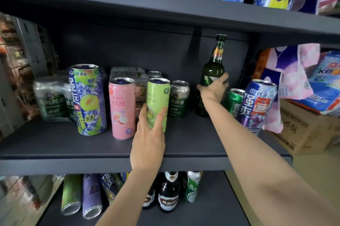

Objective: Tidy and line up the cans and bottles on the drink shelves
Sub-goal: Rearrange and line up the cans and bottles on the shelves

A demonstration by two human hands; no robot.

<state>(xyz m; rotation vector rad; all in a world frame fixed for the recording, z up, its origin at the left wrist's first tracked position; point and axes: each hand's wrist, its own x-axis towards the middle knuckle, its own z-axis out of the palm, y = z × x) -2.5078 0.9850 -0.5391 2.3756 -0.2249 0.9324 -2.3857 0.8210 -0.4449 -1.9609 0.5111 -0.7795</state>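
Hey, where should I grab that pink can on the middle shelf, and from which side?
Grip the pink can around its middle, coming from the front. It stands upright at the shelf front, with cans close on both sides, so wrap your fingers round the body.

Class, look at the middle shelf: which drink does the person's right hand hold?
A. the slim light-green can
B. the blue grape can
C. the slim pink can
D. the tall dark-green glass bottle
D: the right hand is wrapped around the tall dark-green glass bottle, while the left hand holds the slim light-green can.

Left grip [150, 130] curled round something, right grip [213, 89] clasping higher, arms outstretched
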